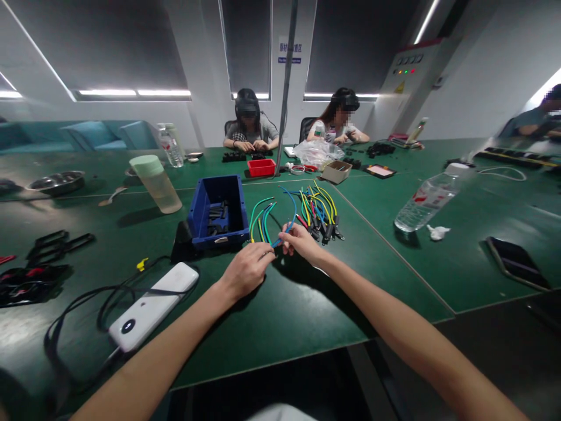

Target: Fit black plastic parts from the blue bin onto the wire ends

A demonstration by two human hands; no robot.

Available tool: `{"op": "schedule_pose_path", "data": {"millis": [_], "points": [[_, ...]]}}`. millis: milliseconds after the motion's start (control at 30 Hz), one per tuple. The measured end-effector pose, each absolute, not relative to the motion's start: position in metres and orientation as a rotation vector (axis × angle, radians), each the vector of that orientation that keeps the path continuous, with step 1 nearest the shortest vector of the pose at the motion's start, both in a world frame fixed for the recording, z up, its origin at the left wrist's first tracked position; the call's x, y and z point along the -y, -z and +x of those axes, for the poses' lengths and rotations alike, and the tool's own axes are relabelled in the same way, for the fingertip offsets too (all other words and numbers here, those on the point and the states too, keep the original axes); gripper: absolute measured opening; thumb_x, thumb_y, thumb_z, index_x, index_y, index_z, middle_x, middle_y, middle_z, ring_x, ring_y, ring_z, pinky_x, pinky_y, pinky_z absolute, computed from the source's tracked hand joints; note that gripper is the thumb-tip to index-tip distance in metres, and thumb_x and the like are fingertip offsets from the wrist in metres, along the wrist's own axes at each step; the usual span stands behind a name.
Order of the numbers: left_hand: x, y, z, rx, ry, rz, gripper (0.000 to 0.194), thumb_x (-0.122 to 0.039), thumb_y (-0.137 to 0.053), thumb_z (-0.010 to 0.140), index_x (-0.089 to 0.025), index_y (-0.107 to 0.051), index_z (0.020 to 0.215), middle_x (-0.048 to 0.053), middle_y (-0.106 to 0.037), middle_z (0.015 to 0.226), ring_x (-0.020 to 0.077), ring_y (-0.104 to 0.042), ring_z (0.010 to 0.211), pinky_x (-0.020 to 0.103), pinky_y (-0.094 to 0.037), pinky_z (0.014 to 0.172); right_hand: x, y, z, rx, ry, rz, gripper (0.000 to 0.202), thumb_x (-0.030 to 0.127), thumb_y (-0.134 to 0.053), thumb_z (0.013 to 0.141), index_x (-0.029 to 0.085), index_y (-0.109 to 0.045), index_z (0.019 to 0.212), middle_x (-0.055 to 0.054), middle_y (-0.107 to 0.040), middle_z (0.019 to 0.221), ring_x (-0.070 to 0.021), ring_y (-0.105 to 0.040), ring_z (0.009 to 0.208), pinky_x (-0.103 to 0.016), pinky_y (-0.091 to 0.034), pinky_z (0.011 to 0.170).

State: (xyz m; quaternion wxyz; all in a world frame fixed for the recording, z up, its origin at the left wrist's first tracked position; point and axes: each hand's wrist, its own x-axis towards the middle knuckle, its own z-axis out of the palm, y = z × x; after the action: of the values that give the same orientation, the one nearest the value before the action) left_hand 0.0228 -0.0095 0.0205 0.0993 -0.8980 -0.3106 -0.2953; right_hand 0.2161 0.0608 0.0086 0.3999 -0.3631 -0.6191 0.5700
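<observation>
My right hand (299, 241) pinches a blue wire (293, 211), whose free end curves up and to the left. Close beside it, my left hand (250, 268) has its fingers closed at the lower end of the same wire; the fingertips partly hide that end. Just beyond my left hand lie several loose green, blue and yellow wires (264, 219). To the right is a bundle of coloured wires (322, 204) with black sleeves and metal lugs at their near ends. A blue bin (240, 237) holding black sleeves (218, 217) stands left of the wires.
A white power bank (153, 307) with a black cable lies left of my left arm. Bottles stand at left (158, 184) and right (427, 199). A phone (517, 262) lies far right. A red tray (262, 168) and a metal pole (287, 88) are ahead; people sit across the table.
</observation>
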Motion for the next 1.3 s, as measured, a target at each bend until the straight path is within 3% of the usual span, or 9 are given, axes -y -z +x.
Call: {"op": "schedule_pose_path", "data": {"millis": [200, 333, 433, 667, 833, 1000, 1167, 1300], "points": [[-0.018, -0.046, -0.004, 1.407, 1.179, -2.254, 0.021, -0.009, -0.044, 0.084, -0.016, -0.060, 0.095, 0.008, -0.064, 0.096, 0.0203, -0.061, 0.093, 0.033, -0.049, 0.085, -0.075, 0.004, 0.223, 1.451, -1.339, -0.998, 0.033, 0.045, -0.062, 0.074, 0.022, -0.041, 0.084, 0.005, -0.060, 0.066, -0.0091, -0.053, 0.043, -0.019, -0.036, 0.036], [-0.059, -0.068, -0.026, 1.857, 0.684, -2.072, 0.028, -0.012, -0.041, 0.084, -0.014, -0.060, 0.104, 0.013, -0.063, 0.100, 0.0258, -0.062, 0.091, 0.036, -0.049, 0.080, -0.078, 0.009, 0.224, 1.419, -1.306, -1.026, 0.030, 0.043, -0.061, 0.075, 0.022, -0.041, 0.085, 0.005, -0.058, 0.064, -0.0093, -0.053, 0.044, -0.019, -0.036, 0.037], [-0.089, -0.069, -0.034, 2.071, 0.234, -2.061, 0.032, -0.012, -0.041, 0.084, -0.010, -0.059, 0.110, 0.019, -0.062, 0.105, 0.0309, -0.061, 0.100, 0.039, -0.047, 0.084, -0.078, 0.010, 0.224, 1.435, -1.311, -1.011, 0.029, 0.042, -0.060, 0.075, 0.022, -0.042, 0.087, 0.005, -0.060, 0.068, -0.0090, -0.054, 0.044, -0.019, -0.036, 0.037], [-0.125, -0.040, -0.041, 2.218, 0.007, -2.123, 0.026, -0.015, -0.050, 0.080, -0.007, -0.068, 0.096, 0.025, -0.066, 0.095, 0.0336, -0.065, 0.090, 0.040, -0.049, 0.077, -0.080, 0.010, 0.223, 1.408, -1.284, -1.012, 0.023, 0.038, -0.058, 0.078, 0.020, -0.052, 0.091, 0.003, -0.059, 0.067, -0.0105, -0.057, 0.048, -0.020, -0.040, 0.038], [-0.128, -0.036, -0.049, 2.218, 0.001, -2.133, 0.029, -0.011, -0.048, 0.077, -0.011, -0.067, 0.100, 0.022, -0.066, 0.099, 0.0318, -0.064, 0.094, 0.038, -0.049, 0.078, -0.078, 0.005, 0.222, 1.307, -1.400, -0.985, 0.019, 0.038, -0.053, 0.083, 0.018, -0.053, 0.084, 0.002, -0.057, 0.062, -0.0130, -0.062, 0.056, -0.022, -0.048, 0.046], [-0.131, -0.036, -0.051, 2.245, 0.037, -2.140, 0.032, -0.010, -0.052, 0.073, -0.014, -0.065, 0.102, 0.019, -0.066, 0.100, 0.0301, -0.064, 0.093, 0.035, -0.050, 0.076, -0.075, 0.000, 0.223, 1.327, -1.442, -0.895, 0.026, 0.045, -0.046, 0.088, 0.020, -0.044, 0.083, 0.000, -0.063, 0.079, -0.0121, -0.066, 0.063, -0.025, -0.054, 0.058], [-0.130, -0.037, -0.048, 2.294, 0.166, -2.061, 0.038, -0.016, -0.047, 0.079, -0.008, -0.056, 0.115, 0.023, -0.063, 0.103, 0.0330, -0.063, 0.093, 0.038, -0.049, 0.074, -0.077, 0.000, 0.227, 1.488, -1.299, -0.944, 0.031, 0.052, -0.041, 0.090, 0.022, -0.039, 0.085, 0.000, -0.065, 0.077, -0.0108, -0.063, 0.057, -0.024, -0.052, 0.054], [-0.125, -0.044, -0.043, 2.248, 0.341, -2.001, 0.034, -0.021, -0.040, 0.085, -0.012, -0.058, 0.112, 0.020, -0.057, 0.115, 0.0315, -0.060, 0.099, 0.039, -0.047, 0.081, -0.076, -0.002, 0.229, 1.617, -1.205, -0.981, 0.034, 0.056, -0.036, 0.091, 0.022, -0.038, 0.084, 0.001, -0.064, 0.072, -0.0107, -0.060, 0.051, -0.024, -0.049, 0.049]]}}
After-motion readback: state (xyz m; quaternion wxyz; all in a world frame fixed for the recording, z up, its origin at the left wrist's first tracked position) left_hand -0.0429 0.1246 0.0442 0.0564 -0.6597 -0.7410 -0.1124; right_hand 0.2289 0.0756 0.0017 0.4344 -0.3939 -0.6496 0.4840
